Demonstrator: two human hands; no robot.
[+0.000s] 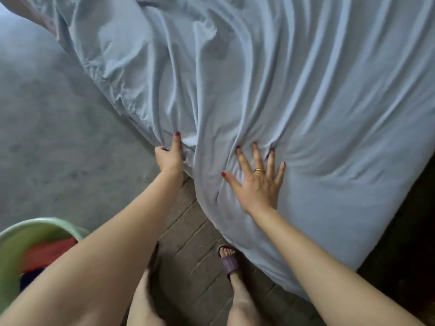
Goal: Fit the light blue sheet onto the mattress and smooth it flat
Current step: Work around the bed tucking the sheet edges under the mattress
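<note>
At the near left edge sits a green basin [28, 234] holding red and dark blue cloth, partly hidden behind my left forearm. Grey floor [47, 137] runs along the left side.

My left hand [169, 158] reaches to the left edge of the light blue sheet [294, 102]. Its fingers are curled round a gathered fold of the fabric — thumb extended along the cloth, nails painted dark red. Creases radiate from this grip toward the far side.

The sheet lies over the mattress, covering it from the near corner to the far edge of view; the mattress surface itself is hidden under the cloth. Deep folds run diagonally across the sheet, heaviest in the far left area, where the hem is bunched.

My right hand [256, 182] lies on top of the sheet near its near corner — fingers spread and straight, palm down, pressing the fabric. A gold ring [259, 170] is on one finger.

Below the corner, my right foot in a purple slipper [229, 262] stands on brown floor boards [188, 227].
</note>
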